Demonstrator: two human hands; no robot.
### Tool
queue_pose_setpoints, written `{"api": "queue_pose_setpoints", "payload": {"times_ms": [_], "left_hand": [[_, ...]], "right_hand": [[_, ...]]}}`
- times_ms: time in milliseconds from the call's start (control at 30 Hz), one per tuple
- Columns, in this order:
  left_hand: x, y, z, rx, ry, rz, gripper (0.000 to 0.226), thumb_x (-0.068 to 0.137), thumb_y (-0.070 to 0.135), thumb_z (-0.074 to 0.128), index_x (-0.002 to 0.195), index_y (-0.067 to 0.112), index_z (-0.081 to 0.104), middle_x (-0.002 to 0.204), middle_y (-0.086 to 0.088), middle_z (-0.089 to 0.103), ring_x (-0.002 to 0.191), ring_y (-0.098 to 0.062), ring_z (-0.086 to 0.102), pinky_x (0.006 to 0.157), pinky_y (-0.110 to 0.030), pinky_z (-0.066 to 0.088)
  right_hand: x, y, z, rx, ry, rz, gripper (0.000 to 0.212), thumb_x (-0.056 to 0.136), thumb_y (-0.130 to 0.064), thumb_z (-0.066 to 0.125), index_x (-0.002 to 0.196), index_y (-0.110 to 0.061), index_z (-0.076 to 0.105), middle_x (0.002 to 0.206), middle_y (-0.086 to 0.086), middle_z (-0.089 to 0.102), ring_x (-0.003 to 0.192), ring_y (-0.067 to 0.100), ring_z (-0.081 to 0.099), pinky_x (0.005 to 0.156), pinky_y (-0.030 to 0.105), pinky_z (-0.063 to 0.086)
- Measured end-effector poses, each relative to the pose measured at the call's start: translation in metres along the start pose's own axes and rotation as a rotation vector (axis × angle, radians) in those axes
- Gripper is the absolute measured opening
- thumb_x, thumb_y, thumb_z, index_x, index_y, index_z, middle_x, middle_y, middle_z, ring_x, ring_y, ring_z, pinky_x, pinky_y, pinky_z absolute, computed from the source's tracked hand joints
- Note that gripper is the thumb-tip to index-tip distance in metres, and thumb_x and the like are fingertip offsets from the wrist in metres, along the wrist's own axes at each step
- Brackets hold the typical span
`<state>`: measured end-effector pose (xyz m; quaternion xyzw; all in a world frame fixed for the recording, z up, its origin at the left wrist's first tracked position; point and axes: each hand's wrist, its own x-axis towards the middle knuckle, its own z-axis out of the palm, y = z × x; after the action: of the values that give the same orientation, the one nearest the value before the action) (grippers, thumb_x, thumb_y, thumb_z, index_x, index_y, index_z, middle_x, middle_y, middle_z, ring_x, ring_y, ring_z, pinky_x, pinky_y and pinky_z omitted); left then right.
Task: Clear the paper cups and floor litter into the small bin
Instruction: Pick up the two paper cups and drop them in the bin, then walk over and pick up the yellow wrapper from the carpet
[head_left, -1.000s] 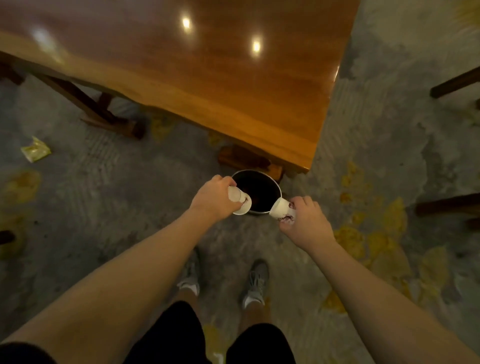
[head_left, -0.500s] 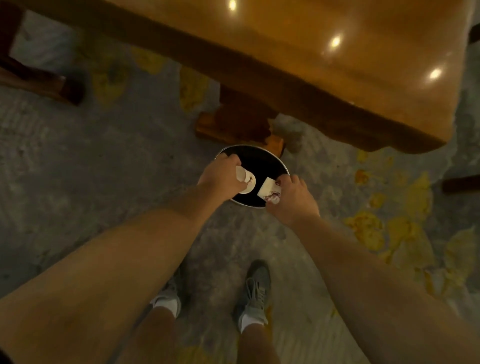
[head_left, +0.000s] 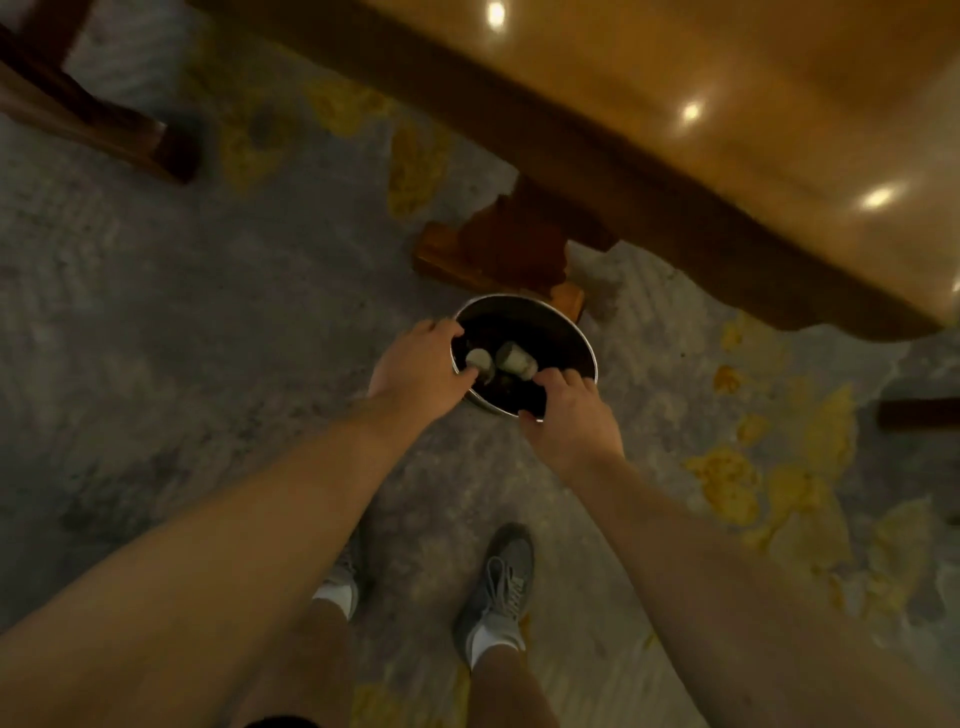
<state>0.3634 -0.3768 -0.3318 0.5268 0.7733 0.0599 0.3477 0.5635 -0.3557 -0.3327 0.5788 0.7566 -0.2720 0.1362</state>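
I see both paper cups inside the small bin (head_left: 582, 332) at centre frame, below the wooden table (head_left: 727, 130): the left cup (head_left: 480, 359) and the right cup (head_left: 515, 358) lie side by side against its dark interior. My left hand (head_left: 415, 371) rests at the bin's left rim, fingers spread and empty. My right hand (head_left: 569, 415) hovers at the near rim, fingers loosely curled, gripping nothing.
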Motion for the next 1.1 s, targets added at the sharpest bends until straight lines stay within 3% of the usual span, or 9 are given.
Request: {"api": "queue_pose_setpoints", "payload": {"times_ms": [267, 400, 567, 833, 1100], "left_hand": [[-0.144, -0.02, -0.135, -0.021, 0.236, -0.127, 0.047, 0.084, 0.041, 0.071, 0.122, 0.015, 0.065, 0.113, -0.015, 0.066, 0.106, -0.037, 0.058, 0.088, -0.044, 0.051], [-0.205, -0.04, -0.215, -0.035, 0.415, -0.185, 0.041, 0.082, 0.04, 0.072, 0.115, 0.015, 0.068, 0.107, -0.01, 0.068, 0.101, -0.032, 0.061, 0.086, -0.045, 0.053], [-0.27, -0.088, -0.304, -0.065, 0.55, -0.291, 0.036, 0.084, 0.042, 0.07, 0.112, 0.019, 0.068, 0.105, -0.003, 0.068, 0.101, -0.026, 0.061, 0.087, -0.044, 0.052], [-0.374, -0.212, -0.415, -0.114, 0.654, -0.439, 0.036, 0.086, 0.044, 0.069, 0.114, 0.02, 0.068, 0.108, -0.001, 0.069, 0.105, -0.022, 0.061, 0.089, -0.039, 0.052], [-0.448, -0.32, -0.501, -0.093, 0.694, -0.544, 0.032, 0.087, 0.044, 0.068, 0.11, 0.021, 0.069, 0.106, 0.0, 0.07, 0.101, -0.02, 0.064, 0.083, -0.036, 0.054]], "right_hand": [[-0.08, -0.11, -0.099, -0.081, -0.038, -0.256, 0.036, 0.09, -0.04, 0.061, 0.12, -0.021, 0.059, 0.12, 0.005, 0.06, 0.115, 0.03, 0.052, 0.087, 0.047, 0.053], [-0.109, -0.186, -0.152, -0.141, 0.026, -0.44, 0.034, 0.09, -0.043, 0.062, 0.117, -0.022, 0.061, 0.113, 0.001, 0.062, 0.109, 0.024, 0.054, 0.08, 0.041, 0.053], [-0.135, -0.298, -0.195, -0.205, 0.057, -0.646, 0.034, 0.091, -0.045, 0.06, 0.116, -0.021, 0.062, 0.107, -0.002, 0.063, 0.104, 0.019, 0.056, 0.083, 0.037, 0.054], [-0.187, -0.486, -0.2, -0.298, 0.05, -0.853, 0.033, 0.092, -0.044, 0.062, 0.117, -0.023, 0.063, 0.109, -0.005, 0.065, 0.105, 0.016, 0.056, 0.09, 0.035, 0.054], [-0.217, -0.634, -0.176, -0.323, 0.031, -0.985, 0.029, 0.092, -0.044, 0.06, 0.112, -0.023, 0.064, 0.107, -0.005, 0.064, 0.103, 0.017, 0.057, 0.086, 0.039, 0.055]]}}
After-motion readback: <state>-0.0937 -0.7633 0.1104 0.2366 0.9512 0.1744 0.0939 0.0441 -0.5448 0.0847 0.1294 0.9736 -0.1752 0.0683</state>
